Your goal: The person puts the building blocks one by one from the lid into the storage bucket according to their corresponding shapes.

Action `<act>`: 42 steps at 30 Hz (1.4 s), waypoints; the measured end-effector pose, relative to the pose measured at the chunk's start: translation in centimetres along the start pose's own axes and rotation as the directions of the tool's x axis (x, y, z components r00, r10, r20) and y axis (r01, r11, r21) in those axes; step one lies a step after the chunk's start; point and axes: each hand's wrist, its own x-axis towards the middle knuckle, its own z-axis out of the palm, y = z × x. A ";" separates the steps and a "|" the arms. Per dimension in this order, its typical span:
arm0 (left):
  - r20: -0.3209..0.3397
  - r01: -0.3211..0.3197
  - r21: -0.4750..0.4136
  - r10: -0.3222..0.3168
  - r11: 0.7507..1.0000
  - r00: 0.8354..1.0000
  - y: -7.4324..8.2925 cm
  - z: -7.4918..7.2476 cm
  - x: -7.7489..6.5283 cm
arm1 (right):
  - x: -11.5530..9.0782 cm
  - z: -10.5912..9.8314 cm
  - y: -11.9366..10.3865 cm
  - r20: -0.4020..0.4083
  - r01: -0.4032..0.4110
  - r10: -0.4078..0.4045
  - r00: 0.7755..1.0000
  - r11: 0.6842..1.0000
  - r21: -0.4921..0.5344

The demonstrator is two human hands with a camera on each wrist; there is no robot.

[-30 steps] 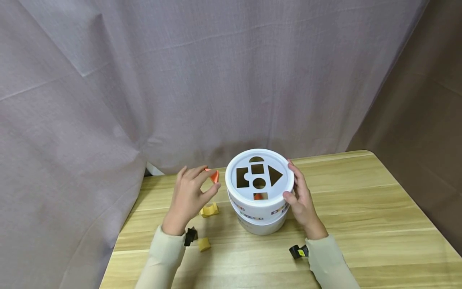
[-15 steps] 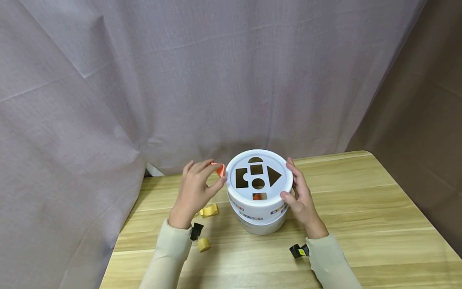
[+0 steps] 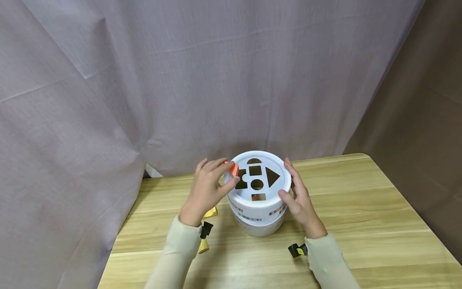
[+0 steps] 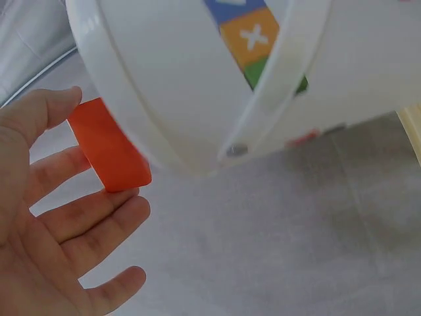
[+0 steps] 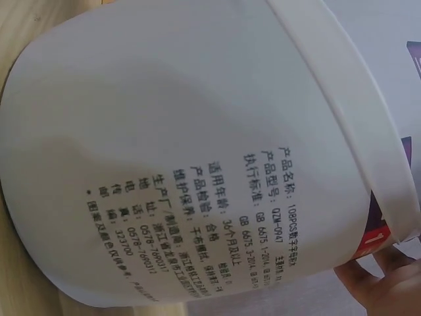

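A white bucket (image 3: 258, 228) stands on the wooden table, and its lid (image 3: 242, 196) has cut-out holes: a triangle, a circle, rectangles, a half-round and a notched one. My left hand (image 3: 208, 186) pinches an orange block (image 3: 233, 169) between thumb and fingers over the lid's left rim, beside the notched hole. In the left wrist view the block shows a flat rectangular face, next to the bucket's rim. My right hand (image 3: 301, 200) grips the lid's right side, thumb on the rim and fingers round the far side. Some orange shows inside through the front rectangular hole.
Left of the bucket, a yellow notched block (image 3: 211, 212) and another yellow block (image 3: 203, 246) lie on the table (image 3: 361, 216), partly hidden by my left arm. Black devices sit at both wrists. A grey curtain (image 3: 202, 80) hangs behind the table.
My left hand has moved right with the orange block, from left of the bucket to over the lid's left edge. The right hand still holds the bucket, which has barely shifted.
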 end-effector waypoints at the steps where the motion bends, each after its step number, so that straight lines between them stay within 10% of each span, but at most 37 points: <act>1: 0.002 -0.007 -0.008 0.007 1.000 1.000 0.1 0.2 0.1 | 0.1 0.0 0.0 -0.001 0.000 0.000 1.000 1.000 -0.001; 42: 0.275 -0.051 -0.118 0.082 0.992 0.958 3.9 3.7 2.1 | -0.4 1.8 0.1 0.004 0.016 -0.016 1.000 1.000 0.016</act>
